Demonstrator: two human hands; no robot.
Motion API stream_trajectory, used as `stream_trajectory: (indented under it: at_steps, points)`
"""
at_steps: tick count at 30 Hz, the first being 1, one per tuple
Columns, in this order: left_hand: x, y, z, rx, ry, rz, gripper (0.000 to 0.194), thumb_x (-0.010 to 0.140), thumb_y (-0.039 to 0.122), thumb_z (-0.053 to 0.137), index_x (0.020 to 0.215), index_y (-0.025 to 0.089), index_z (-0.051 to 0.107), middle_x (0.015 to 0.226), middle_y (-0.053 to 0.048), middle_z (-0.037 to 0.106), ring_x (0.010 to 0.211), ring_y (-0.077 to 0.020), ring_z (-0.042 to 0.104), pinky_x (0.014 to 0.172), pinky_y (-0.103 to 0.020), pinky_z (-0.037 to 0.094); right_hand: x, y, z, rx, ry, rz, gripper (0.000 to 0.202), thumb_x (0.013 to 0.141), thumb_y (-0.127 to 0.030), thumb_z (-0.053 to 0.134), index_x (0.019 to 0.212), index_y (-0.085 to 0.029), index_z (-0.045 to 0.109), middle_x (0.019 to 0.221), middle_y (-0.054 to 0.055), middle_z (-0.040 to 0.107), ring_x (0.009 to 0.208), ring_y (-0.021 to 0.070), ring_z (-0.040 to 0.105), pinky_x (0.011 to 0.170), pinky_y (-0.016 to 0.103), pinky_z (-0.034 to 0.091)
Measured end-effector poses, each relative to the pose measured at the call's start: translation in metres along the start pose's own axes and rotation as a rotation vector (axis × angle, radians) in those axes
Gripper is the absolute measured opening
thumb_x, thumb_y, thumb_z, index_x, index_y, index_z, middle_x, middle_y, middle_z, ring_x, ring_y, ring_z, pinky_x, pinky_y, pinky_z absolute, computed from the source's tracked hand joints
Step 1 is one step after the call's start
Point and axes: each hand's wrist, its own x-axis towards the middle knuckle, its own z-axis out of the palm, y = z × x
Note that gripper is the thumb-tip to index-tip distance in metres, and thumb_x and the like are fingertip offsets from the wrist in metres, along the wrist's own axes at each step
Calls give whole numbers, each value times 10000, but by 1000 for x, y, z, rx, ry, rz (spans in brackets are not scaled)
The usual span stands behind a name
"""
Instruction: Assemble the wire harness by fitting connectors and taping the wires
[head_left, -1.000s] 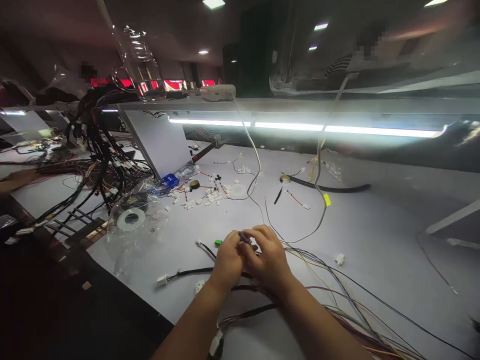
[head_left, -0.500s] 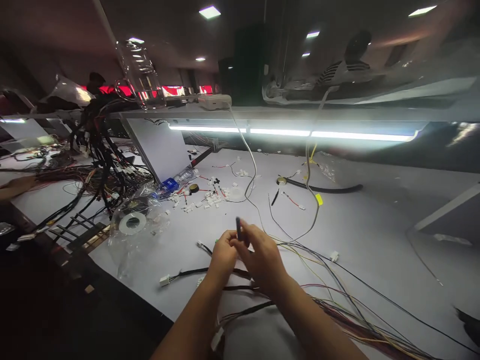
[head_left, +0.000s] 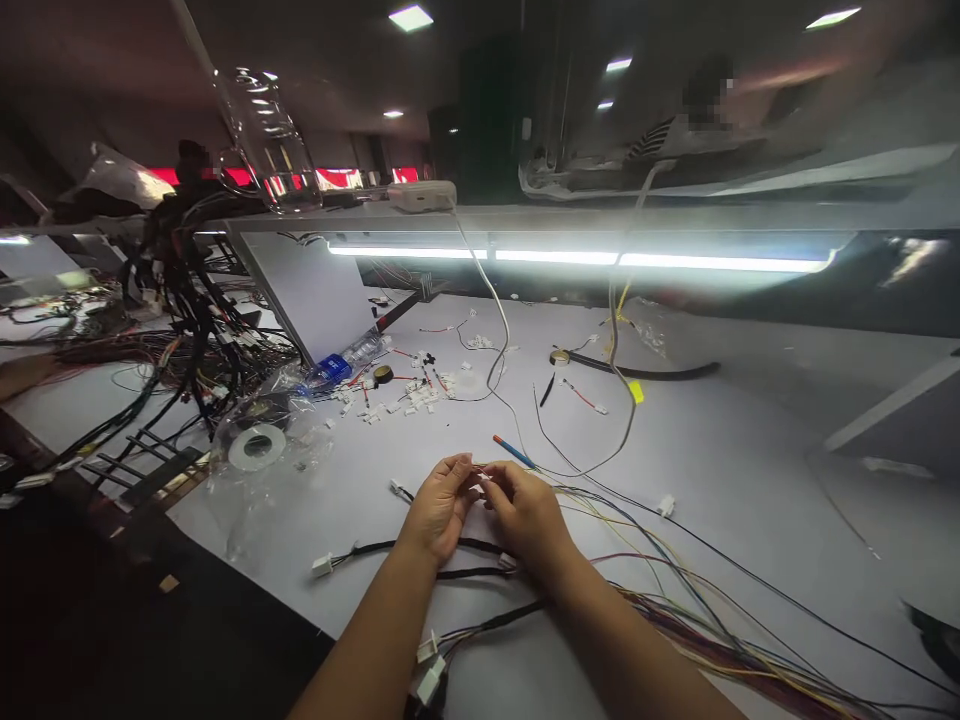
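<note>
My left hand [head_left: 439, 505] and my right hand [head_left: 531, 515] meet fingertip to fingertip above the white table. Both are closed in a pinch. What sits between the fingertips is thin and small, perhaps a wire end, mostly hidden by the fingers. Just beyond my right hand, a slim blue tool with an orange end [head_left: 514, 451] appears to lie on the table. Under my wrists run black-sleeved cables [head_left: 469, 574], one ending in a white connector [head_left: 322, 566]. Another white connector [head_left: 430, 681] is beside my left forearm.
Loose coloured wires [head_left: 697, 620] spread to the right. Small white connectors [head_left: 420, 398] lie scattered behind the hands, near a tape roll [head_left: 383, 374]. A clear plastic bag [head_left: 255, 500] is at left. A white cord [head_left: 501, 310] hangs from the shelf. A person's hand shows far left.
The slim tool upright at my fingers has left the pinch and appears on the table beyond my right hand. My left hand has turned, showing more of its palm. The view has shifted slightly.
</note>
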Motion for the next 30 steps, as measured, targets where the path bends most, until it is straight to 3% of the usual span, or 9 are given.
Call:
stream_trajectory:
  at_steps: [3, 10, 16, 22, 30]
  points:
    - [-2, 0, 1, -11, -13, -81, 279, 721, 293, 786, 901, 132, 645, 842, -44, 650, 729, -109, 614, 572, -168, 477, 4, 6, -6, 86, 79, -44, 103, 884, -254, 557, 932, -224, 643, 796, 0, 662, 687, 164, 606, 652, 276, 460]
    - [-2, -4, 4, -20, 0, -113, 172, 818, 260, 695, 886, 110, 646, 826, -75, 662, 675, -96, 611, 657, -187, 543, 2, 6, -12, 305, 193, -66, 123, 906, -284, 545, 847, -208, 622, 793, 14, 620, 701, 156, 592, 641, 272, 488]
    - [-3, -3, 5, -22, -32, -115, 127, 796, 185, 709, 889, 124, 646, 833, -50, 654, 694, -101, 626, 670, -189, 554, 5, 5, -13, 246, 161, -145, 97, 892, -244, 558, 826, -222, 626, 821, 16, 605, 773, 162, 573, 643, 274, 478]
    - [-3, -5, 5, -18, -29, -111, 151, 774, 174, 730, 892, 132, 645, 844, -50, 657, 706, -103, 629, 678, -190, 553, 5, 6, -13, 227, 159, -106, 115, 899, -234, 540, 805, -215, 604, 799, 14, 589, 745, 159, 556, 646, 273, 459]
    - [-4, -4, 6, -21, -30, -90, 170, 751, 188, 752, 874, 125, 654, 826, -44, 654, 700, -97, 624, 666, -175, 544, 4, 8, -12, 218, 124, -161, 107, 905, -217, 524, 850, -218, 615, 841, 18, 604, 780, 164, 566, 686, 289, 460]
